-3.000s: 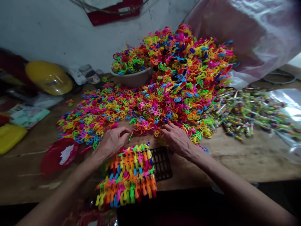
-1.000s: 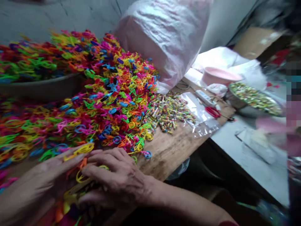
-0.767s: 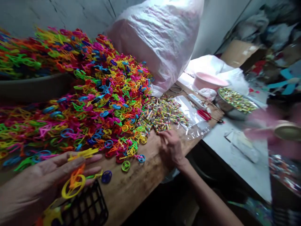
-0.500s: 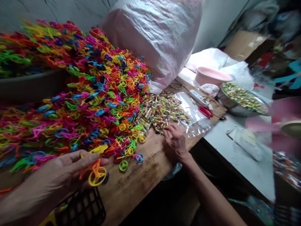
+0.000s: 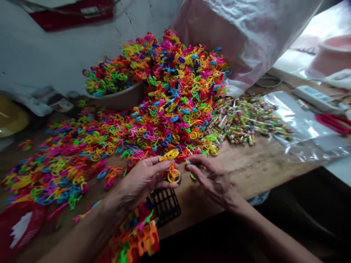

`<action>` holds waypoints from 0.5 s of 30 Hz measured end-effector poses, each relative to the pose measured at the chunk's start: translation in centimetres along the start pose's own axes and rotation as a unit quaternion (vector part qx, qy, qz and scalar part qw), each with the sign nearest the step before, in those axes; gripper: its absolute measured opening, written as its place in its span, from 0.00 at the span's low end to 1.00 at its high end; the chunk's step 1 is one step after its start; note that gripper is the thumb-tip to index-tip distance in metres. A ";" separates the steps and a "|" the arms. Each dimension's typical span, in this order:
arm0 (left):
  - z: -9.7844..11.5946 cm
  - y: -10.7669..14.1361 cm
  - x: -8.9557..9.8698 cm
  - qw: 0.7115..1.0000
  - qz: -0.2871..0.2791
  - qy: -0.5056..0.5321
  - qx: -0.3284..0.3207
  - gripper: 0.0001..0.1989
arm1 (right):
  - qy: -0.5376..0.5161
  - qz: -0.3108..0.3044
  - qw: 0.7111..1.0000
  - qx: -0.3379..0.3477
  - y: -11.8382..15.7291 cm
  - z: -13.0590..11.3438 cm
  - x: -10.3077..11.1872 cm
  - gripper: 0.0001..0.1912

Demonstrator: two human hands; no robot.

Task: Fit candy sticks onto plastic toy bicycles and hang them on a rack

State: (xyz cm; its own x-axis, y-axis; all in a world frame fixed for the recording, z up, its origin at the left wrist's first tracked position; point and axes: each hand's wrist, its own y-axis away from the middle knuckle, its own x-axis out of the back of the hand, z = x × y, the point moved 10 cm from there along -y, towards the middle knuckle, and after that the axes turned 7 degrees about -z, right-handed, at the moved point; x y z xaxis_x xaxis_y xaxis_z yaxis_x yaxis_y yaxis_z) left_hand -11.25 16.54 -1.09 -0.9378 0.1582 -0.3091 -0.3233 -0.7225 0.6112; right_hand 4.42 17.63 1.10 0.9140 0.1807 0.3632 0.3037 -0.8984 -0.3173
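Between the thumb and fingers of my left hand point(image 5: 148, 173) is a small plastic toy bicycle point(image 5: 173, 176), with orange parts and yellow wheels. My right hand point(image 5: 215, 177) is close by on its right, thumb and forefinger pinched on a tiny multicoloured tube point(image 5: 187, 163), mostly covered by the fingers. Behind both hands rises a big heap of bright plastic toy bicycles point(image 5: 164, 113). To its right lies a pile of small clear tubes with coloured contents point(image 5: 246, 118). A black plastic basket point(image 5: 166, 206) is below my left hand, with colourful toys beside it.
A large translucent plastic bag point(image 5: 246, 33) bulges behind the heap. At right lie a clear plastic sheet point(image 5: 309, 124), a white power strip point(image 5: 318, 98) and red-handled scissors point(image 5: 333, 123). A red basket point(image 5: 35, 219) stands at left. The wooden table's front edge point(image 5: 236, 204) runs below my hands.
My right hand has moved from the tube pile to beside my left hand, now pinching a tube. My left hand still holds the toy bicycle. The view has turned left.
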 end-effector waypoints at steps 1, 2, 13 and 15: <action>-0.1 0.3 -0.1 1.000 -0.008 0.004 -0.005 0.06 | -0.040 -0.009 0.999 -0.020 -0.4 -0.2 -1.2 0.07; -0.1 0.6 -0.2 1.000 -0.015 0.007 -0.013 0.05 | -0.072 -0.015 0.997 -0.035 -0.6 -0.2 -2.2 0.06; -0.5 1.6 0.5 0.998 -0.036 -0.005 -0.045 0.11 | -0.234 -0.064 0.968 -0.060 -0.5 -0.5 -5.1 0.07; -0.6 1.3 0.5 0.998 -0.038 -0.006 -0.051 0.13 | -0.275 -0.067 0.956 -0.073 -0.6 -0.3 -5.4 0.08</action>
State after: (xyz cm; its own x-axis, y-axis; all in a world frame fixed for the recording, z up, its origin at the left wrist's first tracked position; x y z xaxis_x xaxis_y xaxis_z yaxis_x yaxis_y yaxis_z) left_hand -12.09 15.32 -0.87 -0.9123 0.2232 -0.3433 -0.3804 -0.7721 0.5090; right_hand -0.72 17.07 -0.45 0.8845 0.4460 -0.1368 0.4247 -0.8911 -0.1598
